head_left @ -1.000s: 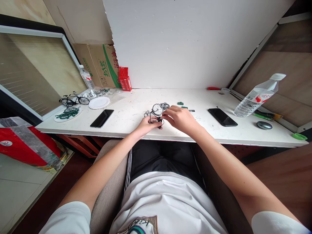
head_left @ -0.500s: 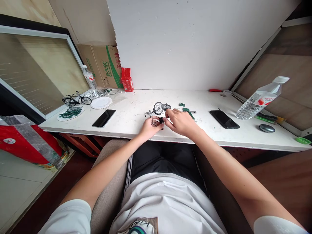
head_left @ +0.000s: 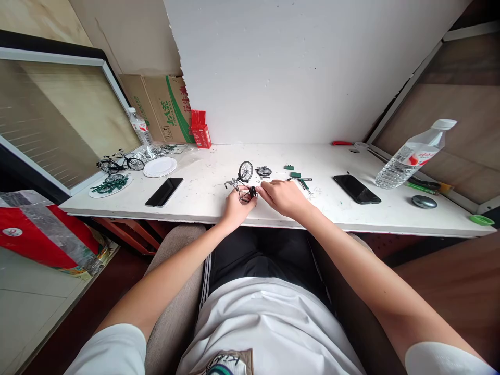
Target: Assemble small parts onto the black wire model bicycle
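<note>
My left hand (head_left: pixel 235 212) is closed around the frame of a small model bicycle (head_left: pixel 246 172), just above the front of the table. Its spoked front wheel points up and away, and the silver handlebars stick out to the left. A small black part (head_left: pixel 253 192) shows on the near side of the bicycle. Beside that part is my right hand (head_left: pixel 286 198), fingers bent and pinched together. Whatever lies between those fingertips is too small to make out. Beyond the hands, loose wheel parts (head_left: pixel 263 171) lie flat on the white table (head_left: pixel 203 200).
Green plastic pieces (head_left: pixel 296 175) lie right of centre. Phones rest at left (head_left: pixel 164 191) and right (head_left: pixel 357 189). A finished-looking model bicycle (head_left: pixel 120 162), a white plate (head_left: pixel 160 167) and green sprues (head_left: pixel 111 184) occupy the left. A water bottle (head_left: pixel 414 153) stands at right.
The whole view has shifted slightly. My right hand has drawn back a little, uncovering the loose wheel parts. The model bicycle has turned slightly in my left hand.
</note>
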Tool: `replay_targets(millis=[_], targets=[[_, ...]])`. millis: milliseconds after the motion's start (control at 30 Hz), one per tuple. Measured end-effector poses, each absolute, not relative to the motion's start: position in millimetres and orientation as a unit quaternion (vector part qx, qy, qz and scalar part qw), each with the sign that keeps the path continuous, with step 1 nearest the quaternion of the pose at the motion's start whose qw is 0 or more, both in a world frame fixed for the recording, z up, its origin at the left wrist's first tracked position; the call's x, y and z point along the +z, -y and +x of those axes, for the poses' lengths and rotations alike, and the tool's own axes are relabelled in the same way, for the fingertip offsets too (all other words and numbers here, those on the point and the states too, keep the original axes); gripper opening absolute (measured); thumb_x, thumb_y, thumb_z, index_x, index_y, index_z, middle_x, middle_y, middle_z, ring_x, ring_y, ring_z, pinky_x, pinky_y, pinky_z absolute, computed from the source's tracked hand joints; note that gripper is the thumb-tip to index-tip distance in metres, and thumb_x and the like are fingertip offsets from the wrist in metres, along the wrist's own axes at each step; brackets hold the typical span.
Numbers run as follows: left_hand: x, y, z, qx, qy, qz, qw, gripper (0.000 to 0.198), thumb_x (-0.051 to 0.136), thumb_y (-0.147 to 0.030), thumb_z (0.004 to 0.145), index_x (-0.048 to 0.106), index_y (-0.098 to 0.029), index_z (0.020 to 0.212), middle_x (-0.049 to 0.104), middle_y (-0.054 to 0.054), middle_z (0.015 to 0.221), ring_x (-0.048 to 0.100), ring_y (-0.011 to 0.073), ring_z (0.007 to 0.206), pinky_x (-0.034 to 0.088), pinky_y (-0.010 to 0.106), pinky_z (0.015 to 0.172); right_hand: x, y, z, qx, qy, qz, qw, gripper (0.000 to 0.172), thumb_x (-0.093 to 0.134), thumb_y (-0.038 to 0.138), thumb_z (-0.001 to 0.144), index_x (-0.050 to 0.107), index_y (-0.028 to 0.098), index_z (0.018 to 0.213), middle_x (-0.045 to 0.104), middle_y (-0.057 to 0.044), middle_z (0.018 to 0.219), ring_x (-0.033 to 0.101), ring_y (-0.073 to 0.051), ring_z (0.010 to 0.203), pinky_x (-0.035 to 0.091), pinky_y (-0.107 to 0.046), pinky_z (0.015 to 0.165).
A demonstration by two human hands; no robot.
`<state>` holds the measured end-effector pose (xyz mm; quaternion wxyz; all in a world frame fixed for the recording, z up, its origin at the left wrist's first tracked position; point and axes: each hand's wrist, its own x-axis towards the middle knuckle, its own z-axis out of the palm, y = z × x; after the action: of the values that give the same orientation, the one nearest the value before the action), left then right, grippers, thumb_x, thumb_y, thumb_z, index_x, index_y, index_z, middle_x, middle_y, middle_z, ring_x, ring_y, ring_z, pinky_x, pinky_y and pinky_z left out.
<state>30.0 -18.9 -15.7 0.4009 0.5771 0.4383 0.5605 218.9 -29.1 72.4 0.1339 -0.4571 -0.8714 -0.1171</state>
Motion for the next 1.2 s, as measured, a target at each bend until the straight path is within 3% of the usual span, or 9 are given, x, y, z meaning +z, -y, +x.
replay_targets(millis=[167, 267, 533, 700, 900, 1200], targets=[[-12, 19, 31, 0.575, -0.436, 0.559, 0.408, 0.046, 0.091, -0.034, 0.077, 0.066, -0.019, 0.113, 0.077, 0.006, 0.089, 0.075, 0.0223, 0.083, 0.058, 0.036, 0.084, 75, 30, 221, -0.088, 0.885, -0.435, 0.140, 0.025, 0.045, 0.035, 0.112, 0.063, 0.019, 0.107, 0.072, -0.009, 0.083, 0.062, -0.024, 0.072, 0.027, -0.032, 0.063], [-12, 20, 31, 0.583, -0.436, 0.555, 0.402, 0.044, 0.089, -0.032, 0.078, 0.066, -0.019, 0.113, 0.076, 0.006, 0.088, 0.074, 0.0219, 0.081, 0.058, 0.037, 0.083, 74, 28, 222, -0.075, 0.891, -0.425, 0.142, 0.024, 0.045, 0.033, 0.113, 0.063, 0.020, 0.104, 0.071, -0.009, 0.086, 0.062, -0.023, 0.073, 0.029, -0.031, 0.064], [-10, 23, 31, 0.583, -0.444, 0.559, 0.389, 0.041, 0.087, -0.032, 0.080, 0.065, -0.018, 0.112, 0.077, 0.007, 0.090, 0.073, 0.0206, 0.080, 0.058, 0.034, 0.080, 64, 19, 224, -0.046, 0.891, -0.413, 0.180, 0.038, 0.046, 0.035, 0.113, 0.063, 0.020, 0.083, 0.067, -0.007, 0.077, 0.056, -0.020, 0.067, 0.028, -0.031, 0.063], [-7, 29, 30, 0.572, -0.449, 0.583, 0.363, 0.036, 0.083, -0.030, 0.085, 0.065, -0.019, 0.113, 0.078, 0.008, 0.095, 0.074, 0.0218, 0.085, 0.058, 0.036, 0.084, 56, 14, 224, 0.036, 0.881, -0.420, 0.217, 0.044, 0.045, 0.038, 0.114, 0.061, 0.020, 0.077, 0.064, -0.003, 0.068, 0.049, -0.017, 0.059, 0.027, -0.031, 0.063], [-11, 27, 28, 0.583, -0.455, 0.582, 0.339, 0.038, 0.086, -0.034, 0.084, 0.065, -0.019, 0.112, 0.078, 0.010, 0.098, 0.075, 0.0230, 0.087, 0.057, 0.037, 0.086, 46, 12, 219, 0.135, 0.847, -0.433, 0.278, 0.054, 0.041, 0.047, 0.115, 0.061, 0.019, 0.074, 0.068, -0.005, 0.070, 0.053, -0.016, 0.060, 0.032, -0.030, 0.065], [-17, 24, 27, 0.594, -0.453, 0.578, 0.330, 0.043, 0.085, -0.038, 0.084, 0.062, -0.020, 0.116, 0.077, 0.009, 0.102, 0.075, 0.0213, 0.086, 0.059, 0.037, 0.087, 36, 12, 210, 0.238, 0.791, -0.433, 0.360, 0.063, 0.037, 0.057, 0.113, 0.059, 0.020, 0.067, 0.063, -0.002, 0.066, 0.052, -0.016, 0.061, 0.036, -0.031, 0.068]])
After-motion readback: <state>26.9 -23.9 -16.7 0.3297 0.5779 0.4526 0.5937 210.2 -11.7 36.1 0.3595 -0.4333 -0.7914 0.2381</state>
